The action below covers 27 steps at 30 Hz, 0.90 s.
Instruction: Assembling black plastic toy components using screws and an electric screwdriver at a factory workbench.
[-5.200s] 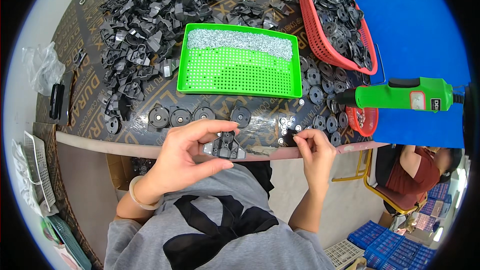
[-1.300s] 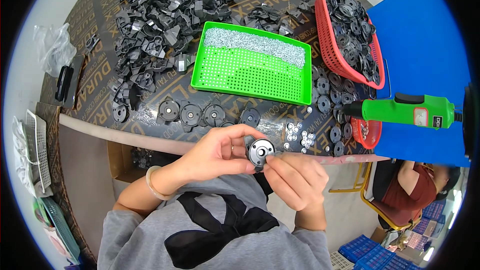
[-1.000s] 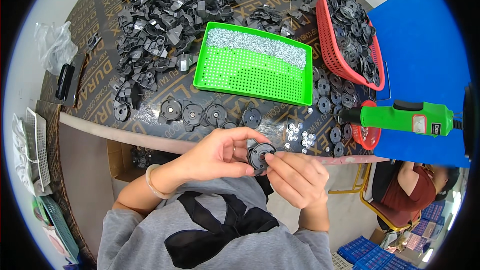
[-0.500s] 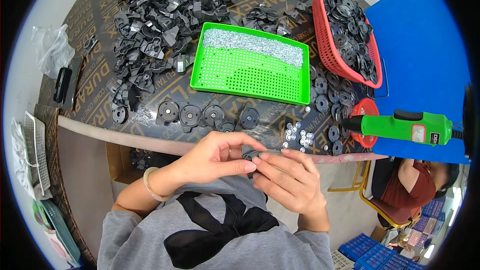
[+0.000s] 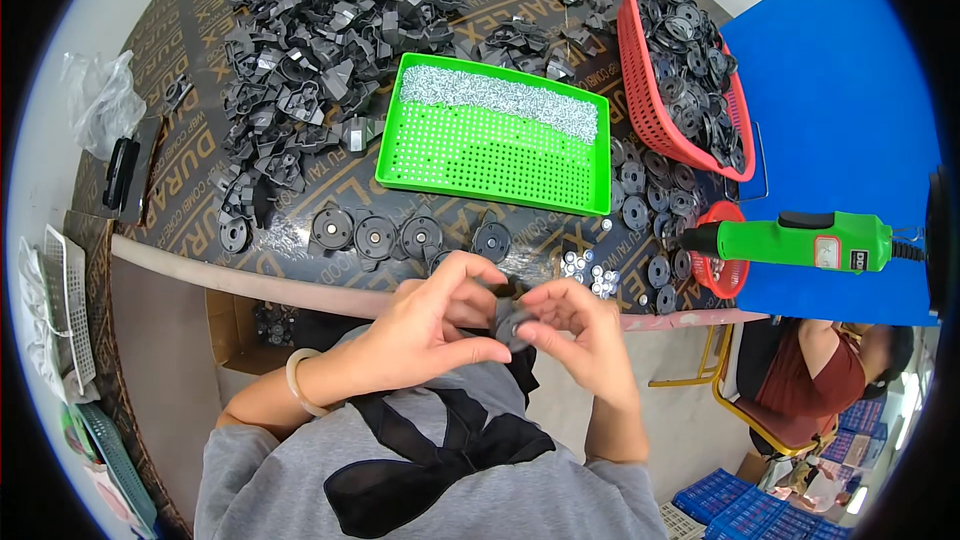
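In front of my chest, just off the table's near edge, both hands are around a small black round plastic part point(image 5: 511, 326), slightly blurred. My right hand point(image 5: 583, 340) pinches it, its thumb across the face. My left hand point(image 5: 437, 325) is curled at its left side, thumb stretched out below and index finger arched above; the other fingertips are partly hidden behind the part. A row of black disc-shaped assemblies point(image 5: 375, 237) lies on the table just beyond my hands. Small silvery metal pieces point(image 5: 590, 274) lie beyond my right hand.
A green perforated tray point(image 5: 420, 176) holds many small silvery pins. Black plastic pieces point(image 5: 320, 60) are heaped behind it. To the right are a red basket point(image 5: 640, 70) of black discs, a small red bowl point(image 5: 735, 282) and a green power screwdriver point(image 5: 800, 242). Another person point(image 5: 815, 380) sits beyond.
The round part has been turned so its face shows beside my right thumb. My right hand has drawn its fingers up and back; my left thumb has straightened below the part.
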Motion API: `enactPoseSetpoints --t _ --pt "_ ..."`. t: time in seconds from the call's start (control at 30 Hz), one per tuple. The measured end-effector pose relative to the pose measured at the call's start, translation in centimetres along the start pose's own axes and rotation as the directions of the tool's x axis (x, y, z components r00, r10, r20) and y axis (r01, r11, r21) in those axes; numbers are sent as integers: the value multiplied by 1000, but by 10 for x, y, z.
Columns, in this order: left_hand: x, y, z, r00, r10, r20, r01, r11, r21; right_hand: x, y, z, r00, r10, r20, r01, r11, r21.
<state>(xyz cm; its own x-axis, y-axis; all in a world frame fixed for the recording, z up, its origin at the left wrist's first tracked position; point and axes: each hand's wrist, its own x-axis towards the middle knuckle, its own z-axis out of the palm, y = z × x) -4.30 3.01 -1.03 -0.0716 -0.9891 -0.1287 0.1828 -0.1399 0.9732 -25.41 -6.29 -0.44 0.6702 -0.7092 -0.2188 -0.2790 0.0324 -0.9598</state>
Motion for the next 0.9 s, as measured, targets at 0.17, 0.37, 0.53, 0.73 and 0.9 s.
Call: enactPoseSetpoints --t 0.17,0.37,0.53,0.73,0.9 --pt "-9 3 -17 940 300 -165 -183 848 497 30 18 -15 998 53 -40 -55 998 -26" --pt "-16 10 -59 816 422 -395 -36 719 694 45 12 -7 1000 23 -6 -24 956 -292" --pt "-11 14 -109 720 528 -449 186 477 859 55 7 11 989 -146 -34 126 931 -343" --pt "17 21 -130 696 609 -379 370 147 917 59 3 23 987 -152 -51 119 908 -401" --pt "23 16 -142 724 578 -376 386 113 916 49 -8 26 972 -195 -128 104 854 -510"
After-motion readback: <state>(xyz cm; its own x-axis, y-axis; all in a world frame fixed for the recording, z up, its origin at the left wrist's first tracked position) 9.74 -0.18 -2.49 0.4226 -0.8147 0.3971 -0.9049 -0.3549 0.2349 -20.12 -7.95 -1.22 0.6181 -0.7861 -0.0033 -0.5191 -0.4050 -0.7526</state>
